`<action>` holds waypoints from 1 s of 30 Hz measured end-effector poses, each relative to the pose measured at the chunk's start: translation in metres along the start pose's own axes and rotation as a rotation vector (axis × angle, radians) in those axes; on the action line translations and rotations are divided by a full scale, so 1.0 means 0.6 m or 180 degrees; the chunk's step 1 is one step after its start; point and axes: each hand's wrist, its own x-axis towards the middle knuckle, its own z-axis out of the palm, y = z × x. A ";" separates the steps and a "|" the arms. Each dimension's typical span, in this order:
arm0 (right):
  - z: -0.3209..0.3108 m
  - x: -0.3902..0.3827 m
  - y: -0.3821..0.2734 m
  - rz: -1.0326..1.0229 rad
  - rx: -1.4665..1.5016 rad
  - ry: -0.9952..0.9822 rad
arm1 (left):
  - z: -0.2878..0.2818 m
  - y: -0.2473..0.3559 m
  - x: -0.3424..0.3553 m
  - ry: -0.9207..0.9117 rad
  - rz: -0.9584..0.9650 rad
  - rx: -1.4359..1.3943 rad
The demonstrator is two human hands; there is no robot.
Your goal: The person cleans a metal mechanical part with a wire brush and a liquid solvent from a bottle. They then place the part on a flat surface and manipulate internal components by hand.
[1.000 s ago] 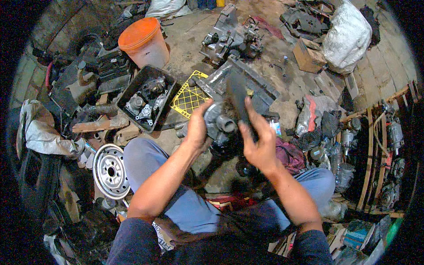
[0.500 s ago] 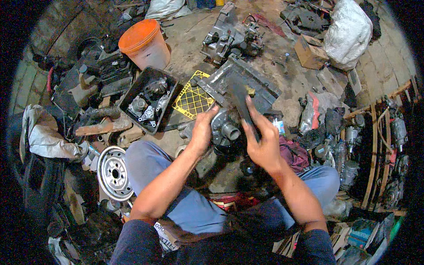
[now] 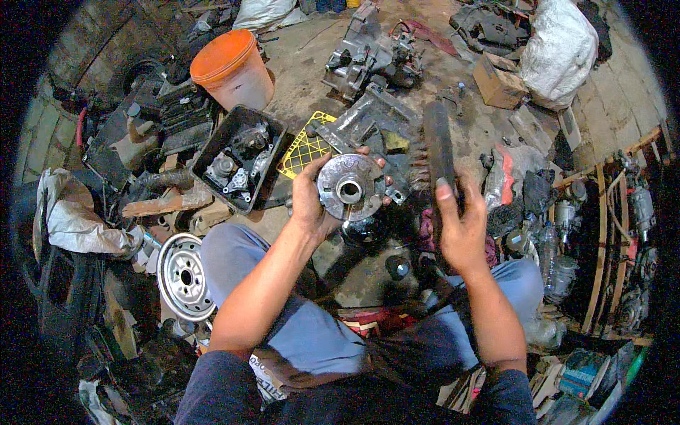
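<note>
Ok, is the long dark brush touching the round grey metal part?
No, a visible gap separates the dark brush from the grey metal part.

Workshop fit check: dark tee, washed-out blues
From where I'm standing, the shirt looks dark navy, pretty much black across the front, with short sleeves that quit around the elbows. Forearms are bare, and so are the left hand and right hand. Trousers are a faded grey-blue, kinda soft and creased, plain over the knees.
</note>
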 end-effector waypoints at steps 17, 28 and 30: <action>0.026 -0.038 0.015 0.0509 0.0635 -0.0807 | -0.009 -0.003 0.006 -0.0251 0.0185 0.0117; 0.044 0.000 0.004 -0.0749 -0.0183 -0.0279 | -0.021 -0.070 0.033 0.1126 0.0616 0.1864; 0.037 -0.011 0.029 -0.0751 -0.0172 -0.0264 | 0.011 -0.038 0.024 0.0958 0.0677 0.1535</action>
